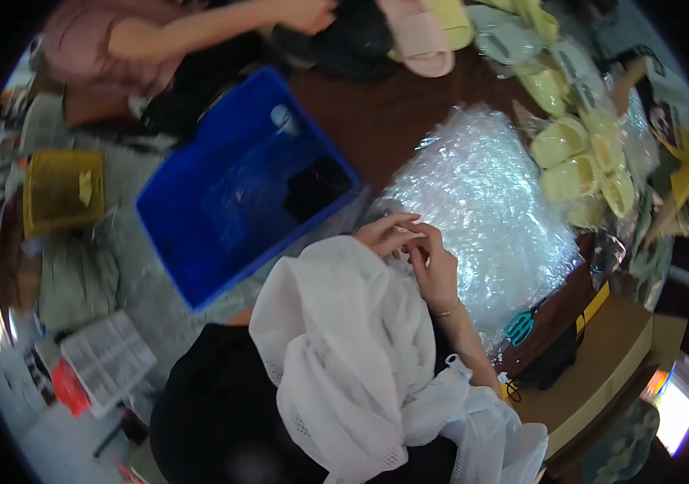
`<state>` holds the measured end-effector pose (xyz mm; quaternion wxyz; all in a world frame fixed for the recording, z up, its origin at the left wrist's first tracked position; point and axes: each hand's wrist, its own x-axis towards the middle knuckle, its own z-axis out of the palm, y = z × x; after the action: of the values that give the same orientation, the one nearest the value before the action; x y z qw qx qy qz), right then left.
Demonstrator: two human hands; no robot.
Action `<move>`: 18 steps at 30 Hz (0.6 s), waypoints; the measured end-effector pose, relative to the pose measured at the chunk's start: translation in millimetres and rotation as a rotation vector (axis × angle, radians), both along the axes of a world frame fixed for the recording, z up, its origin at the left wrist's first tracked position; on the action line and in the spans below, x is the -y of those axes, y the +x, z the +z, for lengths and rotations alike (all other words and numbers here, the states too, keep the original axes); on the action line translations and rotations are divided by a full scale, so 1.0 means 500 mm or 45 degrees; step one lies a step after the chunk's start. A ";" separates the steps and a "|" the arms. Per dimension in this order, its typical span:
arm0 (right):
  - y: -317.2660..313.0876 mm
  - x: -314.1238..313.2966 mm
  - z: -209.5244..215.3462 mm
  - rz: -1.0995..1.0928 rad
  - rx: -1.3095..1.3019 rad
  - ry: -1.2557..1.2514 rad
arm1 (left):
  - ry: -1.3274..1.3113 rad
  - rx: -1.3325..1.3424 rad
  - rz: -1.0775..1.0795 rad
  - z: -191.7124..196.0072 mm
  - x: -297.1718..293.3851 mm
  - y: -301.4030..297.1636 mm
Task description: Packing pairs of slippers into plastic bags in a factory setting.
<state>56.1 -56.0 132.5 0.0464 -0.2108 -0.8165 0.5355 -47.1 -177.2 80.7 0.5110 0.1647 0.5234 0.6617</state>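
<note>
My left hand (388,234) and my right hand (435,264) meet at the near-left edge of a heap of shiny clear plastic bags (489,210). Both sets of fingers are bent and pressed together at the tips; whatever is between them is too small or hidden to make out. A white mesh cloth (336,339) lies over my lap and covers most of my left forearm. Just left of my hands stands a blue plastic crate (199,274), with some clear film and a dark item inside.
Pale yellow slippers (564,153) and a pink slipper (417,40) lie at the far right and top. Teal-handled scissors (519,328) rest near a cardboard box (614,343). Another person's arm (215,31) reaches over dark items. A yellow crate (64,192) stands left.
</note>
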 end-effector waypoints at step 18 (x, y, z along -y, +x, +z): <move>0.089 -0.063 0.005 -0.117 -0.064 0.238 | -1.132 -0.862 0.588 -0.433 0.577 -0.320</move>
<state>100.5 -24.6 135.1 0.1107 -0.2292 -0.8510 0.4594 -207.1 -465.5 -135.5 0.1789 0.0188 0.9055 0.3843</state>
